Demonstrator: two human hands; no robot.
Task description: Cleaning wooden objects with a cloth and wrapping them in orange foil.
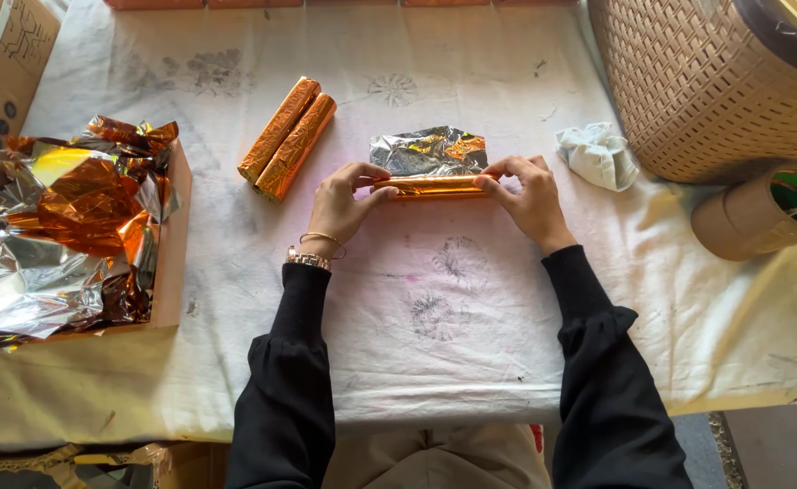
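Note:
My left hand [342,201] and my right hand [527,195] pinch the two ends of an orange foil tube [430,186] lying across the white cloth [453,308]. A loose silver and orange foil sheet [427,149] still trails from the tube on its far side. Two finished orange foil rolls [288,138] lie side by side to the upper left, apart from my hands. Both arms are in black sleeves, with a watch and bangle on the left wrist.
A cardboard box [174,244] heaped with crumpled orange and silver foil [63,226] sits at the left. A crumpled white cloth [597,156], a woven basket [706,86] and a brown tape roll [760,213] stand at the right.

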